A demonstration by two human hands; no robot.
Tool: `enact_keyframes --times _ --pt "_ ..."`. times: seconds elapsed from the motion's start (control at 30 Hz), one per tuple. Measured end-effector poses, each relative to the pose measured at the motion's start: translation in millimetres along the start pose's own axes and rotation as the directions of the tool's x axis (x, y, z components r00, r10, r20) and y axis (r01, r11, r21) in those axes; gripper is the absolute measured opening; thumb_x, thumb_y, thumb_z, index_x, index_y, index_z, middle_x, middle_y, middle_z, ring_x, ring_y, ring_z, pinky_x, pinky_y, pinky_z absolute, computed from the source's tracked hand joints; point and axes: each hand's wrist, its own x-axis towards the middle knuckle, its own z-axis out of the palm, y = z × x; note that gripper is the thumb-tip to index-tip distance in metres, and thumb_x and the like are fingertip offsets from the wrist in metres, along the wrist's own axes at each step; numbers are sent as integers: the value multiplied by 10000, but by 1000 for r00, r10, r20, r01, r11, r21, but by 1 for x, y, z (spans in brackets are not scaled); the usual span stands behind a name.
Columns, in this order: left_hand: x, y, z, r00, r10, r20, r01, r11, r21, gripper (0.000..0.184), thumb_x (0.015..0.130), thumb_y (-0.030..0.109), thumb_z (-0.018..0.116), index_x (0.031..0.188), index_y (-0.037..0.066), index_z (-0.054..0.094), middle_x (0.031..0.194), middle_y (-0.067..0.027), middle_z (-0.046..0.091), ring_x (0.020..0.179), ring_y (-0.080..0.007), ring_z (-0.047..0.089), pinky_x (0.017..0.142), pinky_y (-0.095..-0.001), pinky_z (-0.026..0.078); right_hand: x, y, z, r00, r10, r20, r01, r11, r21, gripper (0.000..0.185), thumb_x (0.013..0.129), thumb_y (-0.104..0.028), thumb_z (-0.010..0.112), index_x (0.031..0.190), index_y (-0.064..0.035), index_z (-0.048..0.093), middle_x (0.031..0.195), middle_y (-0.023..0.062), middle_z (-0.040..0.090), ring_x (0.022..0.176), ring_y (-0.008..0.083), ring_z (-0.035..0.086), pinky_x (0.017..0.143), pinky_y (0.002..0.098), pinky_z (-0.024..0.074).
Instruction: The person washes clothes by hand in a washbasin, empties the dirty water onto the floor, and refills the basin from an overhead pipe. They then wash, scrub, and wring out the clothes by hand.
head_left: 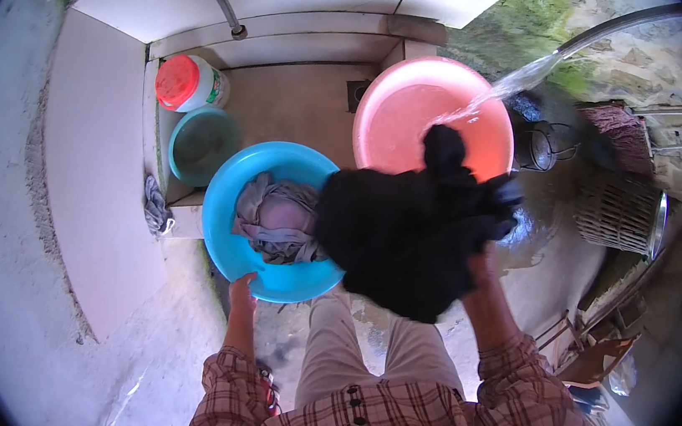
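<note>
Black cloth (405, 237), bunched and blurred, is up in your right hand (482, 269), between the two basins, covering the near rim of the pink basin (428, 113) and the right rim of the blue basin (225, 238) from this view! That hand grips it, fingers hidden. Your left hand (242, 290) clasps the blue basin's near rim, and grey clothes (278, 214) lie inside. Water (498, 92) streams from the hose (614, 32) into the pink basin!

Red-lidded white tub (192, 84) just beside a small green basin (200, 148), slatted basket (620, 214) well apart.
</note>
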Motion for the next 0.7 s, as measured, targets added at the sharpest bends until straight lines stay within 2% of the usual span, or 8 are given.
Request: enact_keyframes --times 0.23,0.27,0.37,0.5,0.57,0.63,0.67,0.7 --pt "-4 2 4 999 -15 -35 15 1000 4 337 700 -35 622 1031 -36 561 950 -87 590 865 -258 575 782 -395 460 29 -82 -6 928 -258 -267 237 965 -110 313 887 -274 488 1137 -95 542 1050 72 597 986 214 578 814 354 505" --pt "-2 0 2 999 -11 -32 11 1000 8 334 702 -35 620 1031 -34 561 954 -86 590 866 -257 575 782 -392 461 40 -79 19 913 -247 -325 238 969 -66 304 841 -160 540 1133 -73 528 985 82 606 913 228 607 718 342 536" --pt "3 -1 -1 999 -3 -34 4 1000 23 325 707 -37 614 1029 -32 563 965 -86 587 870 -254 575 784 -383 462 100 -57 -28 932 -329 -150 300 936 -185 390 771 -34 569 1152 -52 492 978 113 594 882 264 619 681 370 548" --pt "-7 4 6 1000 -8 -24 9 1000 19 317 712 -35 610 1026 -32 567 965 -91 587 869 -251 576 790 -376 460 157 -31 -55 910 -305 -281 116 837 -534 495 734 -18 596 1203 -62 445 1083 161 536 938 325 583 778 420 518" --pt "-7 2 4 1000 0 -17 1 1000 3 314 713 -35 610 1024 -31 570 960 -92 589 869 -251 576 794 -373 457 167 -18 -33 874 -321 -363 -84 638 -766 513 761 -105 625 1233 -81 426 1158 182 495 1003 351 543 862 469 471" --pt "-3 0 2 1000 19 -10 -20 1000 -17 309 713 -35 609 1020 -30 573 952 -91 593 872 -252 576 801 -369 453 175 -10 -34 910 -323 -261 -286 -29 -958 585 782 -248 633 1294 -119 382 1260 203 423 1045 388 510 850 542 436" --pt "-1 0 1 1000 16 -21 -16 1000 -2 313 711 -34 611 1022 -31 571 956 -92 592 878 -254 575 805 -368 451 177 -7 -34 931 -295 -216 -323 -384 -865 626 793 -319 637 1325 -138 361 1311 213 387 1067 406 493 845 579 419" --pt "1 -1 0 999 11 -32 -11 1000 9 318 710 -32 613 1025 -33 569 960 -93 592 883 -255 573 809 -367 448 179 -4 -33 950 -262 -171 -292 -548 -784 661 798 -374 614 1349 -146 329 1353 227 311 1117 423 438 862 607 382"
